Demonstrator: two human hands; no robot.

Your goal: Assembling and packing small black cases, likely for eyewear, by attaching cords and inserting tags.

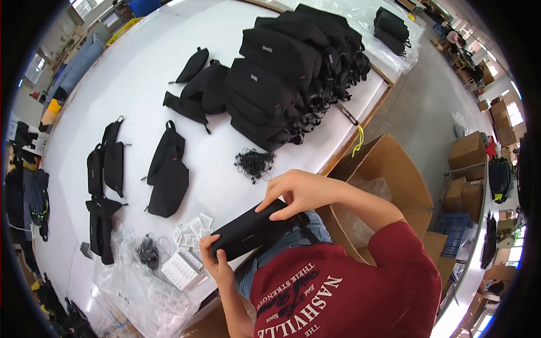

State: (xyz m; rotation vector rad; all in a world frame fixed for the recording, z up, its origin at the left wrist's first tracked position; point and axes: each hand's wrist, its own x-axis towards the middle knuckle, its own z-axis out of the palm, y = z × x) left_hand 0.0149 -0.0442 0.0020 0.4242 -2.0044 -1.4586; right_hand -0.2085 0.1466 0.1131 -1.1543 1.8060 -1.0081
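Note:
Close to my body, at the table's front edge, I hold a long black fabric bag [248, 232] slantwise. My left hand [213, 260] grips its lower left end, thumb on the face and fingers round the edge. My right hand [293, 194] is closed over the upper edge near the other end, its thumb on the front face. A dark strap [307, 231] shows at the bag's right end. Just beyond the bag lies a tangle of thin black cords [255, 163]. Beside my left hand are small white paper tags [194, 228] and a stack of white cards [181, 270].
A large pile of black bags [270, 73] covers the table's [214, 149] far right. Several loose black bags [169, 174] lie leftward. A clear plastic sheet [141, 293] sits near left, with another cord tangle [148, 252]. An open cardboard box [394, 180] stands to my right.

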